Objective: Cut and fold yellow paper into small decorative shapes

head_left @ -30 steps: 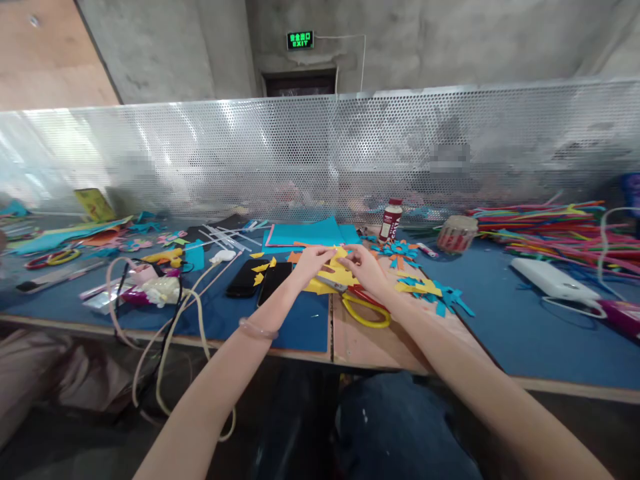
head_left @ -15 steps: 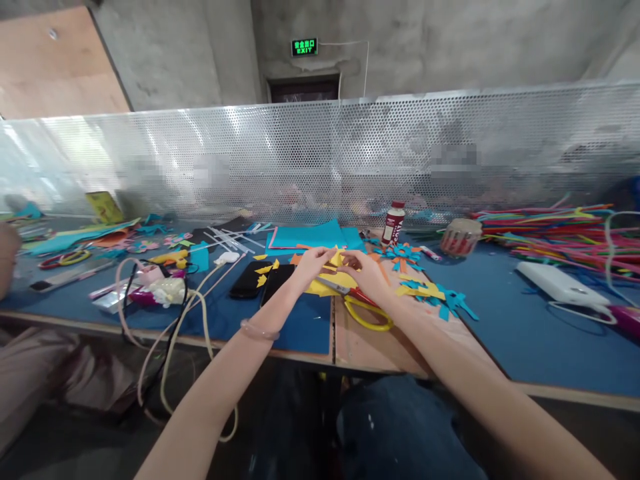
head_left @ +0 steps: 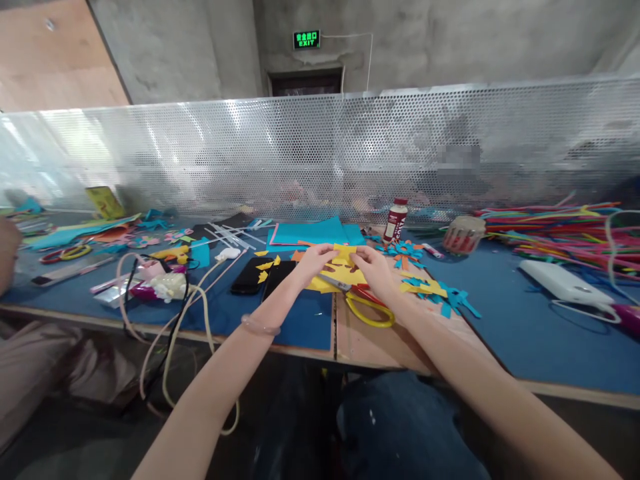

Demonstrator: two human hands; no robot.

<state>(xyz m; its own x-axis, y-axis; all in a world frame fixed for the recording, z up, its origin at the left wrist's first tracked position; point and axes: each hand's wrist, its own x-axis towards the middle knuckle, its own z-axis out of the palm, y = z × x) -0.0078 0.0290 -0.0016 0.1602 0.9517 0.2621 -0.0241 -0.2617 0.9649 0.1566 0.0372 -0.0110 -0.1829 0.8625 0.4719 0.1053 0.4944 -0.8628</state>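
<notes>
A small piece of yellow paper (head_left: 345, 255) is stretched between my two hands, above the middle of the table. My left hand (head_left: 318, 261) pinches its left edge, and my right hand (head_left: 371, 267) pinches the right edge. Beneath them lies more yellow paper (head_left: 325, 285). Scissors with yellow and red handles (head_left: 371, 315) rest just below my right hand, blades pointing left. Left of my left hand are two dark phones (head_left: 248, 276), with small yellow paper scraps (head_left: 264, 267) on and around one of them.
Blue paper sheets (head_left: 310, 231) lie behind my hands, near a dark red bottle (head_left: 396, 221). Blue paper cutouts (head_left: 457, 300), a clear jar (head_left: 463, 235), a white power bank (head_left: 565, 287) and colourful pipe cleaners (head_left: 545, 230) are rightward. A glue gun (head_left: 171, 254) and cables (head_left: 206, 320) lie left.
The yellow paper between my fingers, folded and pointed before, now appears flat and spread out. My hands have moved slightly apart. The camera view has shifted a little.
</notes>
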